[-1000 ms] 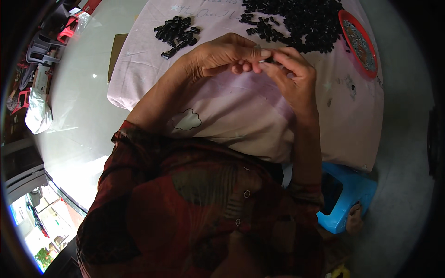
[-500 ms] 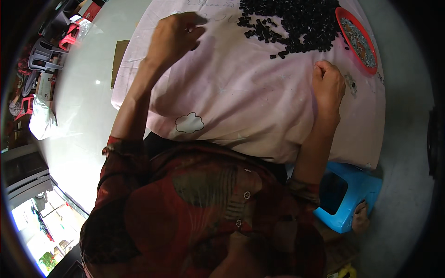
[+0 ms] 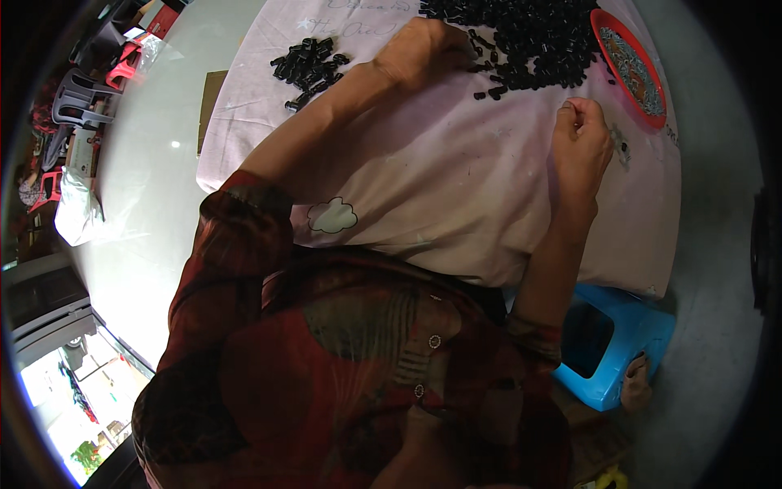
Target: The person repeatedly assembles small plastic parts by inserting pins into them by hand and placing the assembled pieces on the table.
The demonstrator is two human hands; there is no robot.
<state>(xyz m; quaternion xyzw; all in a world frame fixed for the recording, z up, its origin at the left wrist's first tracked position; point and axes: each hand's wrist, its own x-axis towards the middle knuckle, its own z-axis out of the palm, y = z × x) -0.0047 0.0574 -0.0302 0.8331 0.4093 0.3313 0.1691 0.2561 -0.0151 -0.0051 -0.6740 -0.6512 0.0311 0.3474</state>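
Small black cylindrical plastic pieces (image 3: 542, 41) lie in a large heap at the far side of the cloth-covered table (image 3: 407, 179). My left hand (image 3: 423, 53) reaches across to the heap's left edge, its fingers curled in among the pieces. What those fingertips hold, if anything, is hidden. A smaller pile of the same black pieces (image 3: 305, 67) sits left of this hand, beyond my forearm. Below the heap's right side, my right hand (image 3: 582, 134) rests near the cloth, closed with thumb and fingers drawn together. Whatever it may hold is too small to make out.
At the far right stands a red oval tray (image 3: 661, 122) with many small silvery metal parts (image 3: 631, 69). A small clear item (image 3: 621, 147) lies beside my right hand. A blue plastic stool (image 3: 627, 334) is below the table's right edge. Grey chairs (image 3: 77, 98) stand off left.
My left hand has swung right, from over the smaller pile to the large heap, uncovering that pile. My right hand stays closed in nearly the same place.
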